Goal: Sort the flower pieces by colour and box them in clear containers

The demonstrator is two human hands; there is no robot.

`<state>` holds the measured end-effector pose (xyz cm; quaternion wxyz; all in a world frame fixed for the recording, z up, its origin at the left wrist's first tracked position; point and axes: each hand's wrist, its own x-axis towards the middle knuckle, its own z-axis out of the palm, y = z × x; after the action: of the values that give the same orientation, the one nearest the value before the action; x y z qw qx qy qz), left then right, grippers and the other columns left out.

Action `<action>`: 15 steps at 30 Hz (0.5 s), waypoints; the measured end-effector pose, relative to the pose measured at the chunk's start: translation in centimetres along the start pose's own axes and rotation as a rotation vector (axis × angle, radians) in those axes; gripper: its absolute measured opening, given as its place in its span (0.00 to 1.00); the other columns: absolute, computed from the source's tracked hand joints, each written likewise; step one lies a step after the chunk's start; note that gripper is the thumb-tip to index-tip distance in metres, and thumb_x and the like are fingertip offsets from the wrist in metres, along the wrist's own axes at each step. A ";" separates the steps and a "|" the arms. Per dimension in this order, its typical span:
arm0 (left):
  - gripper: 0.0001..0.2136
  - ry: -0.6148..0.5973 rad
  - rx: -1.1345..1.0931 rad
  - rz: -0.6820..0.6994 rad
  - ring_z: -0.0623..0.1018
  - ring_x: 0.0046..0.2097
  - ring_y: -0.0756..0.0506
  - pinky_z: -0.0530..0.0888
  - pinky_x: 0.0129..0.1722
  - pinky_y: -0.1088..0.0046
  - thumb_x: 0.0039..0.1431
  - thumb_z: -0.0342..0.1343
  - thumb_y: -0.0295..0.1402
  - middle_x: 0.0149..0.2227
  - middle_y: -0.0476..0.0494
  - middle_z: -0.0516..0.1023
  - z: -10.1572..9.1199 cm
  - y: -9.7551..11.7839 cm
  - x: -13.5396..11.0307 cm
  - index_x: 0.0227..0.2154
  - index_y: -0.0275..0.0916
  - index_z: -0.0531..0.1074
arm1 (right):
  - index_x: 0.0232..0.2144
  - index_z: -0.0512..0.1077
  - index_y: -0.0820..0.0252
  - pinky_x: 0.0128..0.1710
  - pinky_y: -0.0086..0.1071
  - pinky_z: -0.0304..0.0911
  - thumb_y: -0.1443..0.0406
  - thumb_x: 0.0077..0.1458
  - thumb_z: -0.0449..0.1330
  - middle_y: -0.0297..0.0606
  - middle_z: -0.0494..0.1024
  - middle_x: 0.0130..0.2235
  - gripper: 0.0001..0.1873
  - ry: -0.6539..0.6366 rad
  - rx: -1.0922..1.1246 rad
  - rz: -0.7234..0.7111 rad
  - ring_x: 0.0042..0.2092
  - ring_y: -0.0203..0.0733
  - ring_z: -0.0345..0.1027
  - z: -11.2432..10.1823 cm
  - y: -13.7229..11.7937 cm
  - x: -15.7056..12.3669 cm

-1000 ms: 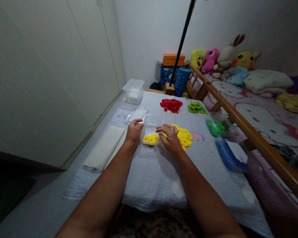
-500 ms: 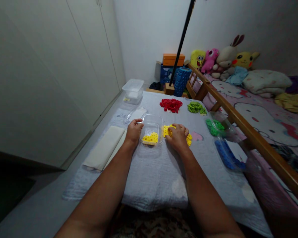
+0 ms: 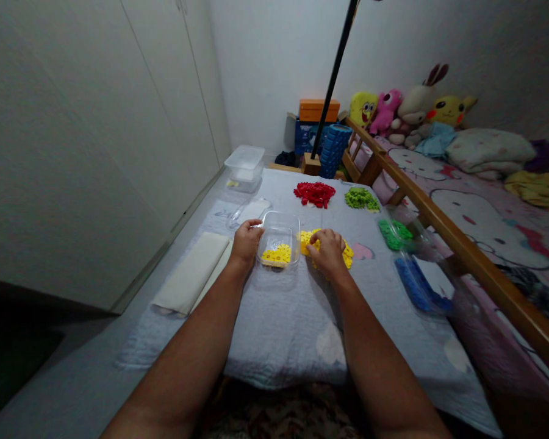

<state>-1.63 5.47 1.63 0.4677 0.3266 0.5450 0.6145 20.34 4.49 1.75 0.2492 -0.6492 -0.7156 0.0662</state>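
Currently your left hand point(image 3: 246, 242) grips the clear tub's point(image 3: 281, 221) rim; your right hand point(image 3: 328, 251) lies curled, fingers bent, on the yellow pieces point(image 3: 348, 255); whether it holds any, cannot tell.

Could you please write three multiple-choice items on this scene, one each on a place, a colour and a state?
1. Where is the left hand?
A. on the clear tub's left side
B. on the red pile
C. on the bed rail

2. What colour are the pieces in that tub?
A. blue
B. yellow
C. red

3. What is the right hand doing?
A. hanging in the air
B. holding a lid
C. resting on the yellow pile

Answers: 1 A, fingers on its left rim; 2 B, yellow shows through; 3 C, it lies on the pile.
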 end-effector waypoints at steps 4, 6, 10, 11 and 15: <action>0.18 -0.002 0.002 0.005 0.66 0.24 0.51 0.61 0.25 0.76 0.40 0.62 0.34 0.22 0.55 0.68 0.0 0.0 0.0 0.38 0.37 0.74 | 0.31 0.76 0.54 0.53 0.44 0.56 0.65 0.53 0.61 0.43 0.77 0.44 0.03 0.030 0.034 0.062 0.51 0.53 0.64 0.1 0.5 0.3; 0.18 0.000 0.002 0.006 0.66 0.24 0.51 0.61 0.25 0.76 0.40 0.62 0.34 0.22 0.55 0.67 0.0 0.0 -0.1 0.38 0.37 0.75 | 0.28 0.75 0.54 0.52 0.44 0.57 0.65 0.52 0.62 0.42 0.77 0.42 0.02 0.066 0.075 0.084 0.50 0.53 0.65 0.0 0.8 0.5; 0.18 -0.001 0.003 0.001 0.66 0.23 0.51 0.61 0.25 0.76 0.40 0.62 0.34 0.22 0.54 0.68 0.0 0.0 -0.1 0.38 0.37 0.75 | 0.26 0.72 0.54 0.55 0.42 0.59 0.64 0.52 0.61 0.40 0.78 0.39 0.04 0.172 0.247 0.073 0.48 0.50 0.68 -0.6 1.1 0.9; 0.18 -0.002 0.002 0.000 0.66 0.23 0.51 0.61 0.25 0.76 0.40 0.62 0.34 0.22 0.54 0.68 0.0 0.0 -0.1 0.38 0.37 0.75 | 0.26 0.71 0.54 0.55 0.42 0.59 0.64 0.53 0.61 0.40 0.78 0.39 0.04 0.200 0.306 0.053 0.48 0.49 0.69 -0.8 1.0 1.0; 0.19 -0.001 -0.003 0.003 0.65 0.23 0.52 0.60 0.24 0.76 0.39 0.61 0.34 0.22 0.54 0.69 0.0 0.0 -0.1 0.38 0.36 0.74 | 0.28 0.71 0.55 0.57 0.40 0.61 0.61 0.55 0.62 0.41 0.78 0.41 0.06 0.247 0.519 -0.065 0.50 0.48 0.71 -1.2 0.2 0.6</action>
<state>-1.58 5.42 1.62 0.4676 0.3273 0.5432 0.6158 21.00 4.83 2.92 0.4942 -0.5435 -0.6595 0.1595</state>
